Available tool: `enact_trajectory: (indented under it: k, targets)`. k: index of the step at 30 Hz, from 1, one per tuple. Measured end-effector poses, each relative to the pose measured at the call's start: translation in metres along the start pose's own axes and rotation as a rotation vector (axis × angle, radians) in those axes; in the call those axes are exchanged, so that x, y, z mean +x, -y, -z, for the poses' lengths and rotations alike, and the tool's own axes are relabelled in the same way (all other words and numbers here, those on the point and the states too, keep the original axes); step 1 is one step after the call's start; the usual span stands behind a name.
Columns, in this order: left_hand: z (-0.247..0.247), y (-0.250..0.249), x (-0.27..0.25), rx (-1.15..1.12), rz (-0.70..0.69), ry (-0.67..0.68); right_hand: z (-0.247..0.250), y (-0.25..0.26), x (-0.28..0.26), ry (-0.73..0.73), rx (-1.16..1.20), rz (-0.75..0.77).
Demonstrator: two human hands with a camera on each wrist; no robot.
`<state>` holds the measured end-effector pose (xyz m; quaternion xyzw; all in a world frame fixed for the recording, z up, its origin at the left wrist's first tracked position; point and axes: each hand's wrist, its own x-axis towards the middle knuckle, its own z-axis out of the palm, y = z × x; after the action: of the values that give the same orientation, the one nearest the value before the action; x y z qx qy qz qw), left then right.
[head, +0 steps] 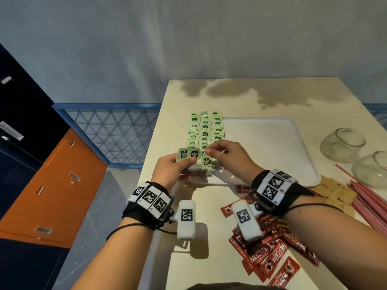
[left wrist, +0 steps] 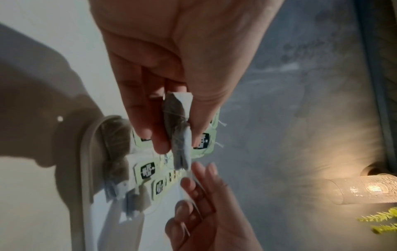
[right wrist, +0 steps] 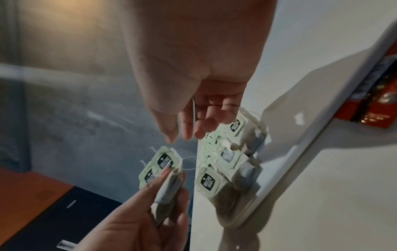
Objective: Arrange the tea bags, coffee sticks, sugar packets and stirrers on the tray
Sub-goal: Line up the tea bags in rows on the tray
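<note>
We stand at the white plastic tray (head: 272, 143), our chosen landmark, with the tea job well along: three rows of tea bags (head: 204, 132) with green tags run down the tray's left edge. Our left hand (head: 171, 166) pinches a pair of soft paper tea bags (head: 189, 156) between thumb and fingers, just off the tray's near-left corner. Our right hand (head: 227, 155) hovers beside them over that corner, fingertips drawn together as if on a thread; whether they actually grip it we cannot tell.

By our judgement, most of the work is left. Glossy red coffee sticks (head: 270, 254) lie heaped on the table in front of the tray's near edge. Flat tan sugar packets (head: 335, 190) and thin pink stirrers (head: 364, 197) wait off its near-right corner. Two textured glass bowls (head: 343, 145) sit to its right.
</note>
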<state>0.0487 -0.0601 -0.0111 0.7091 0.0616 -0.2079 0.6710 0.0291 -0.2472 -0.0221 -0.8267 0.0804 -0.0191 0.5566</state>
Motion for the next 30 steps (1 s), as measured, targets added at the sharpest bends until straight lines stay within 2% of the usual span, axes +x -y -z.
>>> enact_trajectory:
  k: [2,6,10,19,24,30]
  targets:
    - [-0.009,-0.004,-0.004,-0.007,-0.016,0.019,0.002,0.007,-0.003,0.038,0.055,0.006]
    - [-0.019,-0.020,-0.010,-0.009,-0.044,0.067,0.014,0.019,-0.008,0.026,0.017,0.059]
    - [-0.014,-0.030,-0.005,-0.011,-0.044,0.023,0.031,0.017,-0.010,0.008,0.120,0.016]
    - [-0.011,-0.014,-0.001,0.140,-0.048,-0.043,0.036,-0.037,-0.015,0.126,-0.222,-0.151]
    - [-0.005,-0.006,0.006,0.225,-0.003,-0.019,0.027,-0.042,-0.009,0.044,-0.360,-0.138]
    - [0.001,0.003,0.014,0.320,-0.064,-0.026,0.018,-0.037,0.003,-0.025,-0.340,-0.112]
